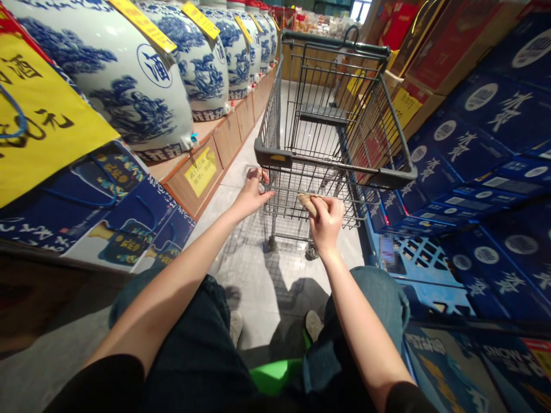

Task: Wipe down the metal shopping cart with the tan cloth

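Shop aisle with pale floor [253,281], big blue-and-white jars [206,63] at upper left of the frame, and stacked blue boxes [465,137] along the right side. Wire cart [336,164] in the upper centre, with its near end toward the person. At centre, brown cloth [308,203], or something similar, pinched between thumb and fingers of right hand [328,221], just at the thin wires below the thick bar. Left of it, left hand [253,198] at the cart's near left corner, fingers partly bent; cannot tell if closed on a wire. For good work, better to hold the brown cloth flat under the fingertips, press lightly along each wire, and steady the frame with left hand, because of the wheels [310,250]. Careful with loose folds, easy to catch at wire ends.
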Demonstrator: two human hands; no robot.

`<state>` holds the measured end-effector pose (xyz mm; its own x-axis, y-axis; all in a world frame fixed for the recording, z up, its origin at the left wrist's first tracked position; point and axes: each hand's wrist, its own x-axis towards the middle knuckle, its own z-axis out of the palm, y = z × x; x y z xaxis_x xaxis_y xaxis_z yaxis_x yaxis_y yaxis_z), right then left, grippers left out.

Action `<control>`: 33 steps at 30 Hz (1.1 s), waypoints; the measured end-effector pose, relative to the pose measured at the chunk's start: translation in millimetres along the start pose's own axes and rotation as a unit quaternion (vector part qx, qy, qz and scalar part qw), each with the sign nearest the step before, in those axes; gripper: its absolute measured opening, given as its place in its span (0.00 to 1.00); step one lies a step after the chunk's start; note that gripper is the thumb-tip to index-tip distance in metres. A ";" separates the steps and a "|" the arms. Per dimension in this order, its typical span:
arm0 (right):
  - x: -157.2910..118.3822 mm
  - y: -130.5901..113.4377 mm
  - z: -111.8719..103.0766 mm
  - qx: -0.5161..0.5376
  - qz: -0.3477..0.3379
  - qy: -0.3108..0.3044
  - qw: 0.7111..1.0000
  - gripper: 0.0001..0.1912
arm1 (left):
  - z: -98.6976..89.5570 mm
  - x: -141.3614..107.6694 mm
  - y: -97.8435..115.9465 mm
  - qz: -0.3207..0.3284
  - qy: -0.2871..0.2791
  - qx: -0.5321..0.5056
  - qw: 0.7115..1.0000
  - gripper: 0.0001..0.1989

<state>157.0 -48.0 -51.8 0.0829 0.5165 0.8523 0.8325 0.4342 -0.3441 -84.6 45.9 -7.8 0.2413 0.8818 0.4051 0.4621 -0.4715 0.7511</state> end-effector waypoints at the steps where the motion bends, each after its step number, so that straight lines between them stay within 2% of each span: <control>1: -2.9 0.3 1.4 -0.004 0.003 -0.008 1.000 0.19 | -0.4 -0.3 0.4 0.001 -0.002 0.000 1.000 0.18; 5: -6.7 -0.4 2.0 -0.026 0.013 -0.033 0.999 0.16 | -0.6 0.1 1.4 -0.012 -0.007 -0.001 1.000 0.18; 9: 7.1 -3.3 -1.7 0.000 0.007 0.025 1.000 0.17 | 1.7 1.8 -0.6 -0.014 0.001 0.001 1.000 0.19; 10: 8.3 -4.6 -0.5 -0.002 0.007 0.023 1.000 0.16 | 2.1 1.9 -1.2 -0.010 0.003 -0.001 1.000 0.19; 15: -4.7 -14.4 13.1 -0.039 0.004 -0.072 0.997 0.11 | 0.7 -0.3 0.1 -0.009 -0.002 -0.026 1.000 0.18; 19: -0.2 -18.5 12.4 -0.010 0.007 -0.045 0.999 0.15 | -1.4 -2.2 4.6 -0.013 -0.004 -0.027 1.000 0.19; 22: 4.7 -19.0 11.4 -0.004 0.002 -0.022 1.000 0.13 | -1.2 -2.5 5.8 -0.013 -0.005 -0.028 1.000 0.18; 25: 0.0 -21.0 14.6 -0.035 0.009 -0.074 0.997 0.09 | -0.3 -1.8 3.6 -0.017 -0.004 -0.033 0.999 0.19; 27: -1.5 -23.3 15.4 -0.045 0.017 -0.103 0.994 0.10 | 0.1 -1.0 1.3 -0.020 0.000 -0.035 0.999 0.19; 30: 5.3 -26.5 14.0 -0.029 0.011 -0.077 0.997 0.15 | 0.6 0.1 -1.9 -0.021 -0.001 -0.040 0.999 0.21; 33: 9.0 -29.1 17.1 -0.028 -0.001 -0.038 0.999 0.14 | 1.3 0.8 -4.6 -0.020 -0.002 -0.041 0.999 0.21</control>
<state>124.2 -43.4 -40.9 0.0418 0.5713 0.8197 0.8623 0.3938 -0.3185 -85.4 48.8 -11.6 0.2270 0.8998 0.3727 0.3992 -0.4350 0.8071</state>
